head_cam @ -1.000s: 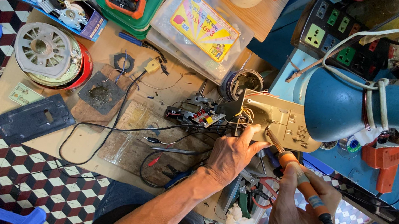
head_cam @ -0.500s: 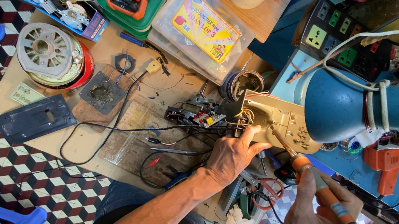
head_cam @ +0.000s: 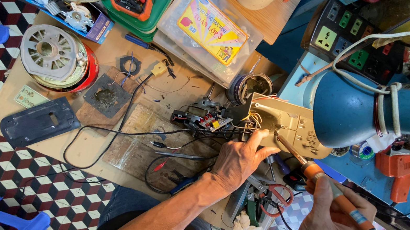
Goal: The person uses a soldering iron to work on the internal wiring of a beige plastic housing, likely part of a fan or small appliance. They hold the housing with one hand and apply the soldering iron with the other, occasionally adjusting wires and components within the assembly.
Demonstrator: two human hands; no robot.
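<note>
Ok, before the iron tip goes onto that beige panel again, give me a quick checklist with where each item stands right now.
1. Right hand grips the soldering iron by its orange handle, away from the metal tip: ok.
2. Left hand steadies the beige panel at its lower edge: ok.
3. Left fingers clear of the iron's tip: not ok, the tip sits close beside them.
4. Loose wires at the panel's left edge kept out of the tip's path: cannot tell.
5. Blue lamp over the work area and not blocking the panel: ok.
6. Solder on hand: cannot tell, none seen in either hand.
</note>
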